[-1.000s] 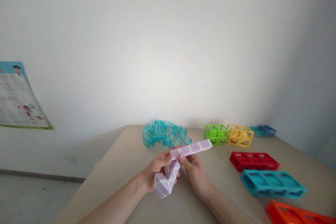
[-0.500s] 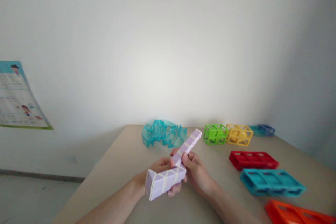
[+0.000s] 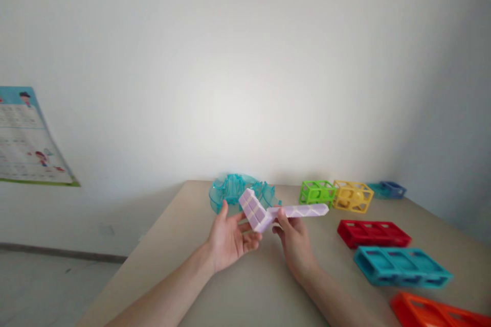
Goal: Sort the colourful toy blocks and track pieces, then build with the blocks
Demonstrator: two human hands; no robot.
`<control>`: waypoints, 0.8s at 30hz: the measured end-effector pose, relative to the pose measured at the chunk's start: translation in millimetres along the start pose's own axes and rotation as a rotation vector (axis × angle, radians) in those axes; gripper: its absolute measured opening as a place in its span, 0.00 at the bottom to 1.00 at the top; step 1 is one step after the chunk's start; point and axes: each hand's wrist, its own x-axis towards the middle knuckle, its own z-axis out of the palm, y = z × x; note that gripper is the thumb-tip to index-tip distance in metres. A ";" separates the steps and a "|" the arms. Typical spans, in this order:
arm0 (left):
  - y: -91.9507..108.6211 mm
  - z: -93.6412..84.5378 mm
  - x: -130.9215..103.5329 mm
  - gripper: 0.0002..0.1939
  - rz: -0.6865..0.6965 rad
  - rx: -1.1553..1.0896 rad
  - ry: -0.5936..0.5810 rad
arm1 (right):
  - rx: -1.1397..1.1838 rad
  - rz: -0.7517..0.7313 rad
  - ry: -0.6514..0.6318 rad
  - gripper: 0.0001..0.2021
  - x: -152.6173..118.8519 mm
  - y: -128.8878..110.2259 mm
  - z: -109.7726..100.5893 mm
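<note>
A lilac segmented piece (image 3: 253, 209) with pale lines is held above the table, bent into a V-like angle. My right hand (image 3: 295, 240) pinches it near the bend, thumb on top, with its long arm pointing right. My left hand (image 3: 232, 237) is palm up beside the shorter, thicker left part, its fingers apart and the thumb raised. The fingertips are close behind and under that part; whether they touch it I cannot tell.
On the table (image 3: 172, 240), translucent teal pieces (image 3: 233, 189) lie at the back. Green (image 3: 317, 193) and yellow (image 3: 352, 196) frames stand back right, blue (image 3: 393, 189) farther. Red (image 3: 374, 234), teal (image 3: 402, 265) and orange (image 3: 437, 312) frames lie right. A poster (image 3: 32, 138) hangs left.
The lilac piece has turned, its long arm swinging down to the right and its thicker part rising. My left hand has let go and opened; my right hand has kept its hold.
</note>
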 end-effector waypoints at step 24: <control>-16.6 -0.4 2.8 0.26 -0.031 0.566 0.121 | -0.100 0.003 -0.464 0.21 -7.9 -2.1 -1.2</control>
